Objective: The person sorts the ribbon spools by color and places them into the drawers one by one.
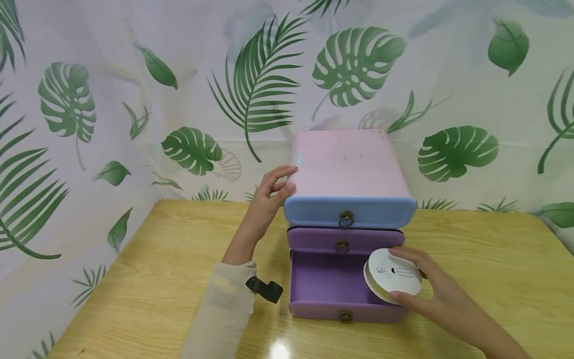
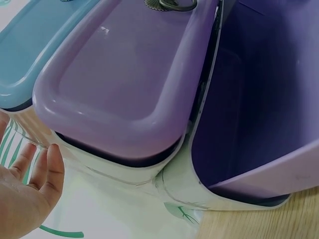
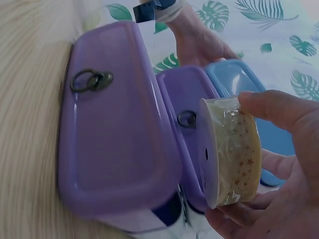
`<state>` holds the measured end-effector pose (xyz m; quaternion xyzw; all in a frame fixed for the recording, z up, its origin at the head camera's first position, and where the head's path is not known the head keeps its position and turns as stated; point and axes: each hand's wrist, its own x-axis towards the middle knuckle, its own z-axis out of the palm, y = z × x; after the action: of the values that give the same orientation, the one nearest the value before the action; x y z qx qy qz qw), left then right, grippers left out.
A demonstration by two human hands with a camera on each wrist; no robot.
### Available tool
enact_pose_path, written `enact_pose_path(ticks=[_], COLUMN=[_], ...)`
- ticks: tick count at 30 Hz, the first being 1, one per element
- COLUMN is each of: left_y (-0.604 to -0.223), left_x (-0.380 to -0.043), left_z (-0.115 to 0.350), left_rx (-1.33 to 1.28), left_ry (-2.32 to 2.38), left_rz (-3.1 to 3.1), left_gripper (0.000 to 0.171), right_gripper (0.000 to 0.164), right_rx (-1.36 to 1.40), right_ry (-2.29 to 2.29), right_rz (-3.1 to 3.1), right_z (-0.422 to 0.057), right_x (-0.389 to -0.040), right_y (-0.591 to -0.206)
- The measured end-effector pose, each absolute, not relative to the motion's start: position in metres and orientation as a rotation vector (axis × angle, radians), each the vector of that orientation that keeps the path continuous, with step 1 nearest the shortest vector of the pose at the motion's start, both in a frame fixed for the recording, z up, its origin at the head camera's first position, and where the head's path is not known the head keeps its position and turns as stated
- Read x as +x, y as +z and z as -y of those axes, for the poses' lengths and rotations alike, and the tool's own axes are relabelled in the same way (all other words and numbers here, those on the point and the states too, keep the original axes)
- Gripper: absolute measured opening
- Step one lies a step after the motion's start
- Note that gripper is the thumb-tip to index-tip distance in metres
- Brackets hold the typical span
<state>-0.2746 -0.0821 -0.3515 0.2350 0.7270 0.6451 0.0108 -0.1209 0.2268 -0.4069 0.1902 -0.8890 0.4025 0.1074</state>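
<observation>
A small chest of drawers stands on the table, with a pink top, a blue upper drawer and two purple drawers below. Its bottom drawer is pulled out, and the visible part of its floor is bare. Against the chest's upper left side rests my left hand, fingers extended along the edge. My right hand grips a spool of ribbon by its rim, over the right part of the open drawer. In the right wrist view the ribbon is yellowish with brown stars, under clear wrap.
The wooden table spreads to both sides of the chest. Behind it hangs a white backdrop printed with green leaves. A black strap sits on the left wrist, and ring pulls stick out from the drawer fronts.
</observation>
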Motion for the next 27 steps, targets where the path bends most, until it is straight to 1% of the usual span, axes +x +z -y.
enact_pose_path(ticks=[7,15,22,27], left_y=[-0.350,-0.353,-0.353,-0.354], left_x=[-0.276,-0.275,-0.274,-0.274], left_z=[0.081,0.083,0.081,0.081], left_rx=[0.736,0.715,0.724,0.737], left_ry=[2.010,2.003,2.007,2.027], left_rz=[-2.280,-2.300,-2.291,-2.284], left_gripper=[0.099,0.099,0.100,0.089], right_gripper=[0.068,0.066,0.064,0.063], right_rx=[0.560,0.642,0.630,0.584], right_ry=[1.245,1.236,1.203,1.203], right_rz=[2.650,2.541,2.503,2.542], right_z=[-0.205,-0.181,-0.169,-0.165], right_x=[-0.127,-0.129,-0.131,-0.129], right_y=[-0.405,-0.415,-0.420,-0.419])
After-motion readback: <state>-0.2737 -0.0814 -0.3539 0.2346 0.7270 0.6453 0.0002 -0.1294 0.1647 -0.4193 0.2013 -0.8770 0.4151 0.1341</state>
